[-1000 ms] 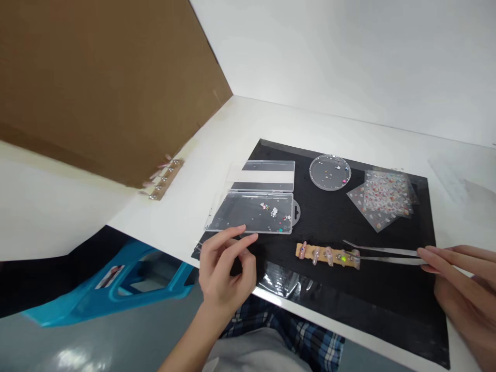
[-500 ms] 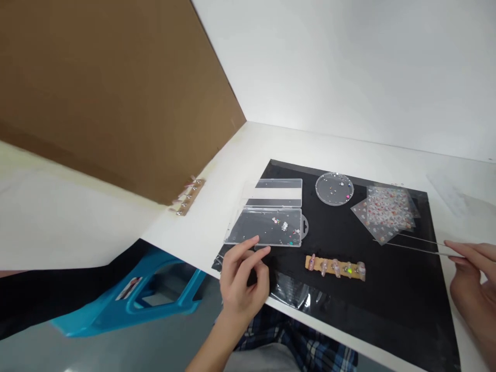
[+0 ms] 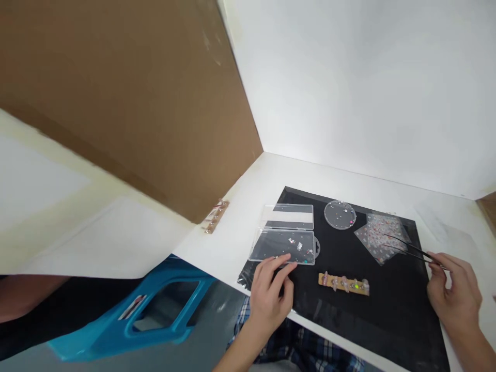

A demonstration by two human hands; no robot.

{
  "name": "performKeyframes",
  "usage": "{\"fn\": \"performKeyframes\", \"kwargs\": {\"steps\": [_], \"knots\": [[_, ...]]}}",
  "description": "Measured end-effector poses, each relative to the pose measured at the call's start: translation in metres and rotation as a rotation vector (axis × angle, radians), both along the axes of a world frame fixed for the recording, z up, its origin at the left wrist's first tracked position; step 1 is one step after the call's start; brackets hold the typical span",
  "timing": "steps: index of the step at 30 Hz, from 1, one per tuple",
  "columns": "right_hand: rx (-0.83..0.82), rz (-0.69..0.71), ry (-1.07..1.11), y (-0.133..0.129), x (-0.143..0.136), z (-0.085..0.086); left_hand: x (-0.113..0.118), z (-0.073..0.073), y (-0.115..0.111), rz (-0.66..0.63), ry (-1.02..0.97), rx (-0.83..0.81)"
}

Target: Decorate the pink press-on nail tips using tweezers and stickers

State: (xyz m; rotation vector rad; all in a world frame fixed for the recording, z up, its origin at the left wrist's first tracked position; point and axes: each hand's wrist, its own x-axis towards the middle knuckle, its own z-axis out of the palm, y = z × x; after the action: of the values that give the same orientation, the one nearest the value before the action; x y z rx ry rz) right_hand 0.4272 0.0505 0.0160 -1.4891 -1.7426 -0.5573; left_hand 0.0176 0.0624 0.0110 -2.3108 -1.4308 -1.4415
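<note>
Tweezers [image 3: 411, 248] sit pinched in your right hand [image 3: 455, 294], tips over the sticker sheets [image 3: 382, 235] at the mat's [image 3: 387, 315] far right corner. Your left hand [image 3: 269, 297], fingers loosely spread, steadies the clear case [image 3: 284, 244] near the tabletop's front edge.

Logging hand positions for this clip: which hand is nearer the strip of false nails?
Left. The left hand rests on the black mat just left of the strip of false nails; the right hand, holding tweezers, sits farther off to its right.
</note>
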Motion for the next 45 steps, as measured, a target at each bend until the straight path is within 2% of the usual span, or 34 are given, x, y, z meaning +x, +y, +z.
{"fn": "performKeyframes", "kwargs": {"steps": [10,16,22,31,39,45], "knots": [[-0.058,0.066,-0.056,0.004,0.016,-0.012,0.005,0.01,0.003,0.005,-0.062,0.04],[-0.067,0.033,-0.064,0.005,0.023,-0.023,0.004,0.01,0.001,-0.027,-0.083,0.05],[-0.056,-0.032,-0.067,0.003,0.025,-0.024,0.003,0.007,-0.001,-0.07,-0.039,0.03],[-0.123,-0.028,-0.097,0.004,0.025,-0.024,0.0,0.002,-0.005,0.043,0.071,-0.084],[-0.174,-0.014,-0.163,0.002,0.021,-0.031,-0.002,-0.014,-0.002,0.165,0.103,-0.11],[-0.154,-0.079,-0.162,0.002,0.013,-0.033,-0.023,-0.041,0.001,0.068,0.244,-0.003]]}}
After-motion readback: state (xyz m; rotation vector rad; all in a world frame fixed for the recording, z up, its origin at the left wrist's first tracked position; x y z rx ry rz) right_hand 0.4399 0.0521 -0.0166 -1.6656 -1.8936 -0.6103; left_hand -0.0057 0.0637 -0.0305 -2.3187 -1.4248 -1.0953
